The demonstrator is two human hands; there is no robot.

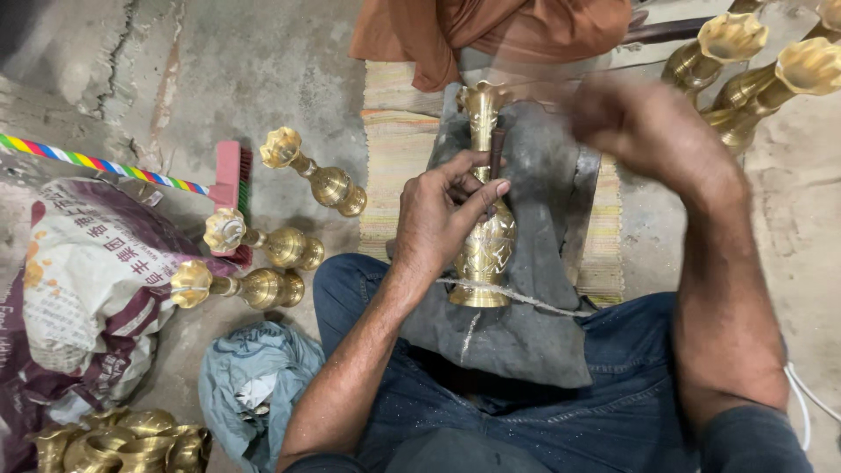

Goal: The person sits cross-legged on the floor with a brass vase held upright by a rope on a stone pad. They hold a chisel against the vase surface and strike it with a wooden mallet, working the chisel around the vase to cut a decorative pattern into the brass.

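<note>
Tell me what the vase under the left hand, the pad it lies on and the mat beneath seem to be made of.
Vase: likely brass, going by its yellow metallic shine and engraved pattern. The left hand holds it with a dark rod-like tool. Pad: grey cloth, matte, creased and grimy. Mat: woven textile, with faded coloured stripes and a ribbed weave.

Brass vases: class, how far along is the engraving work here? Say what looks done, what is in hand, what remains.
Done: the brass vase on the grey cloth already carries engraved patterns on its belly. In hand: the left hand presses a dark tool to its neck; the right hand is motion-blurred. Left: three vases lie beside; their finish cannot be told.
</note>
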